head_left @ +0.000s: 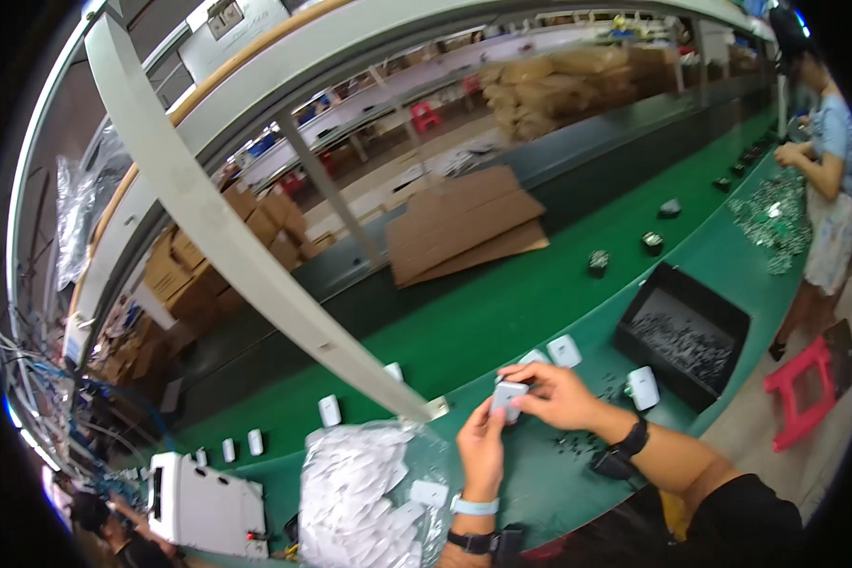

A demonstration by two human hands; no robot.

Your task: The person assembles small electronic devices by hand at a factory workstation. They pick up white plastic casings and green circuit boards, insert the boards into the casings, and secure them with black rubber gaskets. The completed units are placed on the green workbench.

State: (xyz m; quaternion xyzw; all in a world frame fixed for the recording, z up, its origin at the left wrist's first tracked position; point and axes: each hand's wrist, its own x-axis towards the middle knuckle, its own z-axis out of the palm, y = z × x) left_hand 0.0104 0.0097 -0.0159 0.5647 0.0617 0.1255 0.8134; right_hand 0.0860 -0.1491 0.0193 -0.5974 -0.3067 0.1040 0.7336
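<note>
Head view shows our left hand (483, 452) pinching the lower end of a white plastic housing (509, 401), while our right hand (563, 398) pinches its upper right edge between thumb and fingers. This housing is raised in front of us, above the green tabletop (559, 506). To work well at this, we think the left pinch should stay steady and the right fingers press gently, near the rim, without twisting. A small dark spot is at the right fingertips; we cannot tell what it is.

The broad face looks up toward us. Its long axis, as we judge, runs away from us, the far end leaning slightly right.

Farther out, loose black parts (573, 443) lie below the right hand, another white housing (643, 388) rests beside a black bin (682, 331), and a clear bag of white pieces (355, 492) lies to our left.
</note>
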